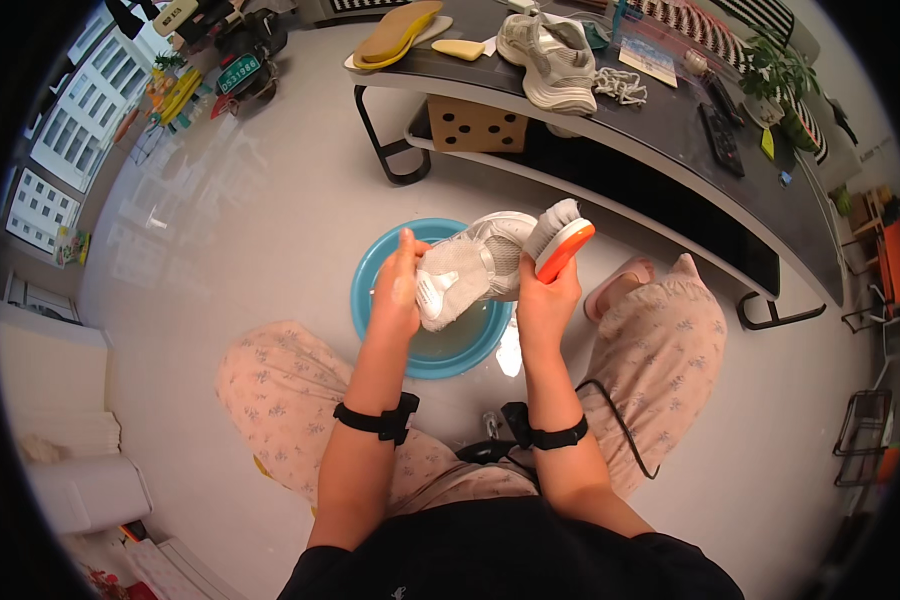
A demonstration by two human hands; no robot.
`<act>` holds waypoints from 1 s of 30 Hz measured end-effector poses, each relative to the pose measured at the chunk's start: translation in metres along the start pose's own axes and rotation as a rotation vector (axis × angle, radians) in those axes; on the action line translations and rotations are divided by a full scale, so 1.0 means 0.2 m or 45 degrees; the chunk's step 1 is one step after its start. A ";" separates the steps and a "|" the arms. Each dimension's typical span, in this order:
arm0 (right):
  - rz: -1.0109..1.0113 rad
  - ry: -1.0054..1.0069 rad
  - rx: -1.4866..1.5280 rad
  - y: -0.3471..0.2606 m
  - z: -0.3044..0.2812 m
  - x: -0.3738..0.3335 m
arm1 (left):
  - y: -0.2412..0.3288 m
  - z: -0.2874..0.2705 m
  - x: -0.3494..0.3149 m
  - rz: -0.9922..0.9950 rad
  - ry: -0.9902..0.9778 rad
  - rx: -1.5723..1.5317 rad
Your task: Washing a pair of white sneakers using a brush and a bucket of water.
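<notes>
The left hand (400, 290) is closed on the near end of a whitish-grey mesh and fabric sneaker (465, 270), gripping it from the left side, and the shoe is held tilted over a round blue plastic basin (362, 305) with some liquid in it. The right hand (552, 300) is wrapped around a scrub brush (564, 243) with an orange-and-white body and pale grey bristles, its head pointing up just beside the shoe; whether the two touch, I cannot tell. The basin stands on a pale, glossy floor (270, 230) between the person's knees. Beyond it, a long dark-topped table (660, 130) bears a second whitish-grey sneaker (550, 65), a bundle of white laces (620, 86) and a yellow foam insole (398, 36).
</notes>
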State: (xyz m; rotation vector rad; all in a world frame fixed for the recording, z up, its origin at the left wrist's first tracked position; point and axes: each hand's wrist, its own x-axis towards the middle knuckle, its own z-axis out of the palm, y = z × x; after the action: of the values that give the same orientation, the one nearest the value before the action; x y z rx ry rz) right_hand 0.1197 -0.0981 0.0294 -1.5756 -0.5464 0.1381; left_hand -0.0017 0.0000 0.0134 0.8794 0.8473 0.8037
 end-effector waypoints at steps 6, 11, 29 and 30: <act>0.051 0.101 0.115 0.00 -0.02 0.03 | 0.05 0.05 -0.06 -0.070 -0.331 -0.684; 0.124 0.210 0.235 0.00 -0.02 0.04 | -0.06 0.13 -0.13 -0.070 -0.443 -0.831; -0.003 0.046 0.164 -0.04 0.05 0.00 | -0.12 0.06 -0.10 0.510 0.137 -0.065; 0.000 -0.009 0.126 -0.04 0.07 -0.03 | -0.10 0.06 -0.09 0.578 0.249 -0.049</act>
State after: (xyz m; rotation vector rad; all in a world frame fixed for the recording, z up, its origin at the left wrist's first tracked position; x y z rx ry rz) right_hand 0.1061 -0.0891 0.0348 -1.4795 -0.5370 0.1685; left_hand 0.0058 -0.0273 0.0048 0.9852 0.8080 1.3142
